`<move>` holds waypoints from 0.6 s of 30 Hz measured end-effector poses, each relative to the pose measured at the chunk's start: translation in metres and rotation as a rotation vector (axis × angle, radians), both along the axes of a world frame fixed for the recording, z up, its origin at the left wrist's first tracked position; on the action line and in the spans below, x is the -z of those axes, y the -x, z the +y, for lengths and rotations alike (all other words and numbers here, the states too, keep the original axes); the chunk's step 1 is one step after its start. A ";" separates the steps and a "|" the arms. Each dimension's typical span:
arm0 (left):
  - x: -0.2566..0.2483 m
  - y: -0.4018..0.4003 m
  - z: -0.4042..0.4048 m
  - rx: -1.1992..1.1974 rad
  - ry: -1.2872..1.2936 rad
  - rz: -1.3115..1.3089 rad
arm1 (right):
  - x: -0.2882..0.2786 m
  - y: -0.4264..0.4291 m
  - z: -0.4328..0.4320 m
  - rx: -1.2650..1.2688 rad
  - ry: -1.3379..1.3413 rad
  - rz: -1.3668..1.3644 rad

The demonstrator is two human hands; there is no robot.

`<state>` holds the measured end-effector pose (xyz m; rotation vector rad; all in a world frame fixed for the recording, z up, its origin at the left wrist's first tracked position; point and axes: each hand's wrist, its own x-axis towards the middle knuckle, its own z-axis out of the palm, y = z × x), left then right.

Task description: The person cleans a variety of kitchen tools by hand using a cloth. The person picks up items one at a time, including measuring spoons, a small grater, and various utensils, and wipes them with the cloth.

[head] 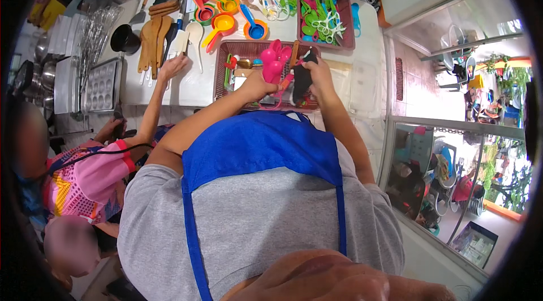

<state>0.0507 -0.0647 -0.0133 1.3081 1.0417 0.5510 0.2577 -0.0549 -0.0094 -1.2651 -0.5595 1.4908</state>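
Note:
My left hand [264, 85] grips a bunch of pink measuring spoons [273, 61], held above the near basket. In my right hand [319, 75] is a black cloth item [303, 78] with a light edge; what it is exactly I cannot tell. Both hands are over a maroon plastic basket [219, 60] at the table's near edge. Inside the basket are a gold-coloured spoon [244, 64], a red-and-green item and other small utensils, partly hidden by my hands and forearms.
A second maroon basket [326, 45] holds green spoons and white-handled scissors. Colourful measuring cups [222, 23], wooden spatulas [151, 42], a black cup [125, 39] and a muffin tin [102, 84] sit leftward. A co-worker's hand [174, 66] touches a spatula; other hands work across the table.

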 end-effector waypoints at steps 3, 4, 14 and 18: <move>-0.020 0.002 -0.002 0.077 0.068 0.053 | -0.006 -0.009 -0.002 -0.156 -0.042 -0.252; -0.021 0.004 -0.002 0.082 0.068 0.056 | -0.008 -0.008 -0.002 -0.180 -0.071 -0.289; -0.012 0.015 0.014 0.080 0.163 -0.220 | 0.002 -0.020 -0.007 -0.115 -0.172 -1.145; -0.040 0.024 0.017 0.134 0.421 -0.584 | 0.008 -0.037 -0.009 -0.046 -0.059 -0.966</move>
